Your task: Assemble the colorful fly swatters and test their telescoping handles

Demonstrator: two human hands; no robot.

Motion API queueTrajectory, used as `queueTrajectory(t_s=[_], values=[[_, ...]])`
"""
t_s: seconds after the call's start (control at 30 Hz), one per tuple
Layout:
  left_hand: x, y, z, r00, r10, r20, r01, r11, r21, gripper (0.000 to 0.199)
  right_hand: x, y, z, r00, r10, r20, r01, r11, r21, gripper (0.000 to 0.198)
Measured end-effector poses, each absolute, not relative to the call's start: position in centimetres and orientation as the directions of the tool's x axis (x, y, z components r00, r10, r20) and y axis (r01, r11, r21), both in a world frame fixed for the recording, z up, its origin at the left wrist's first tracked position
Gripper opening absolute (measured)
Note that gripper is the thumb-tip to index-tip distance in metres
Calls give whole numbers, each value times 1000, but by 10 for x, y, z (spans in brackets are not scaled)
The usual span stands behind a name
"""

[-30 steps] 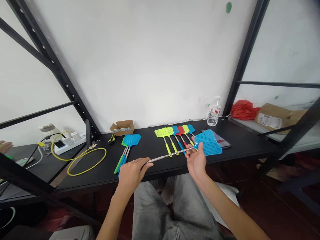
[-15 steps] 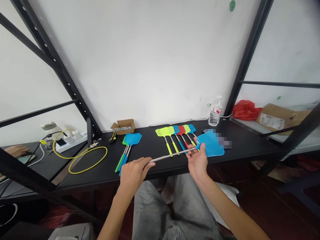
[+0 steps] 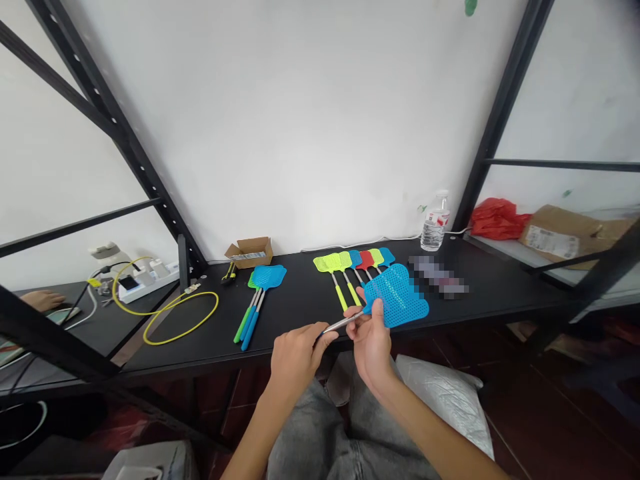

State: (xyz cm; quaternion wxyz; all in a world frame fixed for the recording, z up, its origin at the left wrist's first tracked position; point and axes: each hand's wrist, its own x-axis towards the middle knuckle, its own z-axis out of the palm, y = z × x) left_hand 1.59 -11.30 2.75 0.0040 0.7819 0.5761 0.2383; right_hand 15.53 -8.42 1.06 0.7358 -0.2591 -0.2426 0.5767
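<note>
A blue fly swatter (image 3: 400, 297) is held in front of me above the table's front edge. My left hand (image 3: 299, 352) is closed around its handle end, which the fingers hide. My right hand (image 3: 371, 337) pinches the neck just below the mesh head, thumb on top. A short length of metal rod shows between the hands. Behind the right hand lies a row of yellow-green swatters (image 3: 329, 264), with a red swatter (image 3: 366, 260) and blue ones among them. To the left, blue swatters (image 3: 269, 275) overlap a green-handled swatter (image 3: 245, 325).
On the black table (image 3: 300, 300) are a small cardboard box (image 3: 250, 253), a yellow cable (image 3: 216, 308), a power strip (image 3: 150, 280) and a water bottle (image 3: 434, 223). Black rack posts (image 3: 493, 133) rise at both sides. Another person's hand (image 3: 44, 301) rests at far left.
My hands have come closer together and the swatter's metal rod is now much shorter between them. The swatter head has moved left and nearer to me.
</note>
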Motion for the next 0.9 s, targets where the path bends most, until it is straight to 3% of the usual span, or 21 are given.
queueTrajectory(t_s=[0.2, 0.47, 0.7, 0.9], values=[[21, -116, 40, 269, 902, 338, 807, -403, 432, 35, 163, -74, 6, 45, 994, 102, -671, 106, -734, 50], [49, -117, 26, 255, 924, 285, 752, -375, 542, 20, 189, -65, 0, 1, 997, 79, -571, 65, -818, 51], [58, -106, 24, 190, 936, 296, 681, -343, 647, 32, 190, -60, 0, -47, 996, 78, -519, 42, -854, 52], [39, -46, 35, 6, 945, 327, 785, -207, 584, 40, 197, -52, -5, -63, 983, 174, -342, 142, -929, 47]])
